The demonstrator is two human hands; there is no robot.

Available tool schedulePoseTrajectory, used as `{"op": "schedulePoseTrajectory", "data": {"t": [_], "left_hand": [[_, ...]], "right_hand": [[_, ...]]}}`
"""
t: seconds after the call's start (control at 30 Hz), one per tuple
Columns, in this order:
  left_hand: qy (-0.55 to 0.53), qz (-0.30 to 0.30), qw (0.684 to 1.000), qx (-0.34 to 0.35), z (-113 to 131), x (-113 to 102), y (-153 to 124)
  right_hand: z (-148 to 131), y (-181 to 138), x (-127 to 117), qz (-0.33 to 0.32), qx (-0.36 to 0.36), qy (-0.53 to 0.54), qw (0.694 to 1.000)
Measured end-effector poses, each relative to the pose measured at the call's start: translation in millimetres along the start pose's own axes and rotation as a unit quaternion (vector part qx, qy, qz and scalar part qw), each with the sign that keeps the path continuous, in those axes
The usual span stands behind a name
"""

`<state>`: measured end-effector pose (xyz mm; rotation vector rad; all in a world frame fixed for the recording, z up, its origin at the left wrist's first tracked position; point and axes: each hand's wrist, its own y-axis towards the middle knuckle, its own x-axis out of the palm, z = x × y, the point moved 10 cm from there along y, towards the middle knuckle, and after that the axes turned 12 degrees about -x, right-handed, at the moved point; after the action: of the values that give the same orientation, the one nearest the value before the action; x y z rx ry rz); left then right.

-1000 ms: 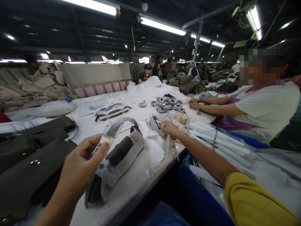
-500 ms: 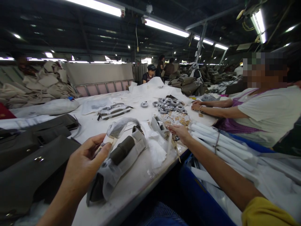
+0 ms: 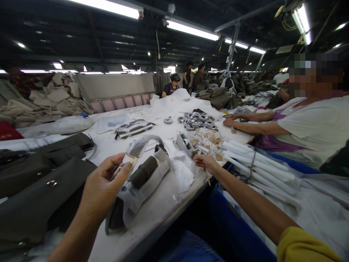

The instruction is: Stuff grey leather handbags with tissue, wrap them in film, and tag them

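Left of centre in the frame, the left hand [image 3: 109,176] pinches the near end of the plastic-wrapped handle [image 3: 137,145] of the dark bag [image 3: 144,172], which lies at lower centre; right of centre, the right hand [image 3: 207,163], half-curled, hangs beside the grey box [image 3: 183,145] (whether it grips anything, I cannot tell)

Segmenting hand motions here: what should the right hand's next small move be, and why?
Probably carry the right hand toward the arched grey handle in translucent wrap: the left hand pinches that handle's near end, while the right hand sits beside the open grey box, away from the handle. Whether its closed fingers grip anything is unclear.
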<state>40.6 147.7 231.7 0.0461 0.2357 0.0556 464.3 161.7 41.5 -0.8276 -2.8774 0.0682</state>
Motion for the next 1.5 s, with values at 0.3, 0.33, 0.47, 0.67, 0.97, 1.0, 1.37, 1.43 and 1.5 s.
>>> {"op": "schedulePoseTrajectory", "data": {"t": [0.3,0.33,0.47,0.67,0.97,1.0,1.37,1.43,1.5], "left_hand": [[-0.039,-0.048,0.997,0.055,2.4,6.3,0.8],[-0.037,-0.049,0.996,0.06,2.7,6.8,1.1],[-0.01,-0.038,0.995,0.089,3.5,10.7,0.8],[0.045,-0.001,0.988,0.148,12.5,14.9,-8.4],[0.12,0.066,0.978,0.157,21.2,1.7,-20.7],[0.121,0.068,0.978,0.153,19.1,0.9,-20.4],[0.083,-0.024,0.99,0.107,3.2,7.8,-11.9],[0.072,-0.044,0.992,0.098,1.3,9.7,-10.7],[0.062,-0.052,0.992,0.094,1.1,10.5,-10.4]], "right_hand": [[-10.7,-48.7,29.7,-0.032,-0.023,-0.003,0.999],[-23.5,-60.9,44.1,-0.061,-0.053,0.001,0.997],[-110.6,-136.0,127.4,-0.252,-0.253,-0.009,0.934],[-167.5,-196.7,208.6,-0.335,-0.32,0.003,0.886],[-151.5,-179.5,225.1,-0.318,-0.283,-0.073,0.902],[-149.2,-179.1,225.8,-0.328,-0.274,-0.076,0.901],[-140.1,-183.9,236.2,-0.434,-0.248,0.073,0.863],[-147.0,-187.1,233.4,-0.436,-0.287,0.051,0.852],[-154.3,-188.8,228.9,-0.421,-0.336,0.006,0.842]]}}
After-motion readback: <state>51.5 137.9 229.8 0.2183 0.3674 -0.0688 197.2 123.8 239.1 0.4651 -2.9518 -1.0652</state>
